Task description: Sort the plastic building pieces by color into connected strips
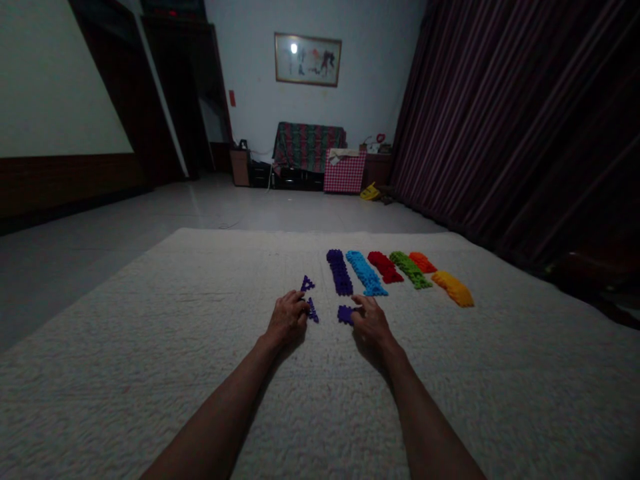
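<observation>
Both my arms reach forward over a cream textured mat (pixel 150 373). My left hand (pixel 287 320) is curled, its fingertips pinching a small purple piece (pixel 313 311). A second purple piece (pixel 307 284) lies just beyond it on the mat. My right hand (pixel 371 321) is curled too, its fingers closed on another purple piece (pixel 344 314). Right behind my hands lie rows of small pieces sorted by colour: purple row (pixel 340 272), light blue row (pixel 366 273), red row (pixel 385 267), green row (pixel 411 269), orange-red row (pixel 423 262) and yellow-orange row (pixel 453 289).
The mat covers a pale tiled floor (pixel 100 233). Dark striped curtains (pixel 525 120) run along the right. At the far wall stand a cloth-covered cabinet (pixel 309 148), a pink checked box (pixel 345 171) and a framed picture (pixel 307 59). The room is dim.
</observation>
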### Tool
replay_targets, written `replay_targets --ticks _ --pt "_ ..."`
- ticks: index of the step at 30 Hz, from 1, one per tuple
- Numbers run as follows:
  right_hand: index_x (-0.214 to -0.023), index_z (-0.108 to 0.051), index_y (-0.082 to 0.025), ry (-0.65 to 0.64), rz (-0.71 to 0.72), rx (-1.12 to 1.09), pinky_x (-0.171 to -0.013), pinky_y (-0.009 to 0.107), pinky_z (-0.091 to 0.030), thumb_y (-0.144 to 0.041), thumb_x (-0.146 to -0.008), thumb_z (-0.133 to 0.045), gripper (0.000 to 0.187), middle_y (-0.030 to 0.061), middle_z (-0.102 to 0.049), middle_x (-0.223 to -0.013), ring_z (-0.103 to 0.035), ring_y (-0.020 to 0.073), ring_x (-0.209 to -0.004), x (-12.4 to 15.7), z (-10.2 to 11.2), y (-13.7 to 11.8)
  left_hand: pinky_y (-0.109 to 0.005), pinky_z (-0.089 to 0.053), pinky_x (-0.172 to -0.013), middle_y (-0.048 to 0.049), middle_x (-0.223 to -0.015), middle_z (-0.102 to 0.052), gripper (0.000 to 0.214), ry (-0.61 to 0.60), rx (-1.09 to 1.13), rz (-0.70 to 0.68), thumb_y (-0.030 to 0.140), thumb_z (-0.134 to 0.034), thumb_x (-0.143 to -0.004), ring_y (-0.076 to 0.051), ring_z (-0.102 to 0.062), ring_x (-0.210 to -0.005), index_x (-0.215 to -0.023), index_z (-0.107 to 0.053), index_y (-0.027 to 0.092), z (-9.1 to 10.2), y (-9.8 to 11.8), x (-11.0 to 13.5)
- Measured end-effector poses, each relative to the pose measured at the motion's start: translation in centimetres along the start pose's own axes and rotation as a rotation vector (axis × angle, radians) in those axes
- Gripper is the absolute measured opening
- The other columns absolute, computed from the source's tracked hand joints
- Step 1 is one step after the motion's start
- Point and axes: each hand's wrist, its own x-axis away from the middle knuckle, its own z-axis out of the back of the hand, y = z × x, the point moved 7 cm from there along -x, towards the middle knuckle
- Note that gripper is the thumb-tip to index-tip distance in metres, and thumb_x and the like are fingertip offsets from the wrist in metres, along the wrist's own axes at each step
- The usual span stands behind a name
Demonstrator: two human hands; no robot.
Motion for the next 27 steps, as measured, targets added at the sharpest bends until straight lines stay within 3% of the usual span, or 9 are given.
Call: replay_targets --ticks 2,6,9,12,16,19,27 --pt "-0.105 -0.066 -0.017 0.011 -0.07 0.051 -0.084 0.038 -0.051 -0.031 -0.076 -0.057 0.033 0.0118 -0.062 -0.102 -0.062 0.0251 -0.093 0.3 0.0 0.1 -0.05 -0.039 -0.105 -0.0089 -0.128 -0.063 0.031 -0.003 0.007 0.005 0.01 -0.053 -0.075 -0.03 -0.049 -0.127 -0.091 -0.075 0.024 0.1 0.1 0.1" --pt "-0.108 -0.064 -0.017 0.138 -0.13 0.244 -0.082 0.044 -0.049 -0.05 -0.074 -0.067 0.047 0.0167 -0.059 -0.099 -0.059 0.0318 -0.093 1.8 -0.3 -1.5 -0.053 -0.036 -0.105 -0.008 -0.131 -0.062 0.033 0.0 0.012 0.004 0.011 -0.053 -0.075 -0.033 -0.046 -0.13 -0.097 -0.074 0.025 0.5 0.5 0.2" --pt "-0.106 -0.063 -0.018 0.186 -0.107 0.321 -0.082 0.044 -0.047 -0.043 -0.073 -0.069 0.042 0.0168 -0.058 -0.099 -0.057 0.0334 -0.096 2.7 -1.0 -2.9 -0.053 -0.034 -0.106 -0.0079 -0.132 -0.062 0.035 0.071 0.034 0.013 0.012 -0.054 -0.075 -0.032 -0.045 -0.132 -0.102 -0.072 0.025 1.1 0.3 0.0" --pt "-0.106 -0.063 -0.018 0.143 -0.08 0.32 -0.083 0.043 -0.046 -0.032 -0.073 -0.067 0.036 0.0159 -0.057 -0.098 -0.056 0.0322 -0.095 2.8 -1.6 -3.3 -0.048 -0.038 -0.106 -0.0103 -0.125 -0.065 0.033 0.213 0.098 0.079 0.014 -0.052 -0.076 -0.029 -0.053 -0.123 -0.101 -0.072 0.022 2.3 -1.4 -0.2" --pt "-0.12 -0.057 -0.017 0.143 -0.051 0.234 -0.089 0.04 -0.046 -0.03 -0.076 -0.062 0.046 0.0145 -0.055 -0.108 -0.056 0.0293 -0.101 1.4 -1.4 -3.1 -0.042 -0.046 -0.1 -0.0107 -0.107 -0.071 0.031 0.399 0.191 0.325 0.018 -0.046 -0.077 -0.026 -0.063 -0.106 -0.093 -0.073 0.019 3.8 -5.5 0.0" --pt "-0.125 -0.053 -0.014 0.172 -0.033 0.23 -0.093 0.039 -0.045 -0.031 -0.08 -0.06 0.048 0.0139 -0.055 -0.113 -0.054 0.0275 -0.106 -0.6 -1.2 -3.0 -0.037 -0.05 -0.095 -0.0092 -0.101 -0.073 0.033 0.443 0.224 0.512 0.019 -0.044 -0.077 -0.023 -0.066 -0.098 -0.094 -0.073 0.017 4.1 -7.6 0.5" --pt "-0.122 -0.055 -0.015 0.212 -0.094 0.389 -0.094 0.045 -0.041 -0.03 -0.08 -0.063 0.045 0.0162 -0.058 -0.118 -0.053 0.0316 -0.11 -3.1 -1.5 -2.1 -0.035 -0.052 -0.093 -0.0093 -0.102 -0.073 0.034 0.407 0.195 0.507 0.016 -0.044 -0.077 -0.022 -0.068 -0.096 -0.093 -0.074 0.016 3.4 -7.5 0.3"
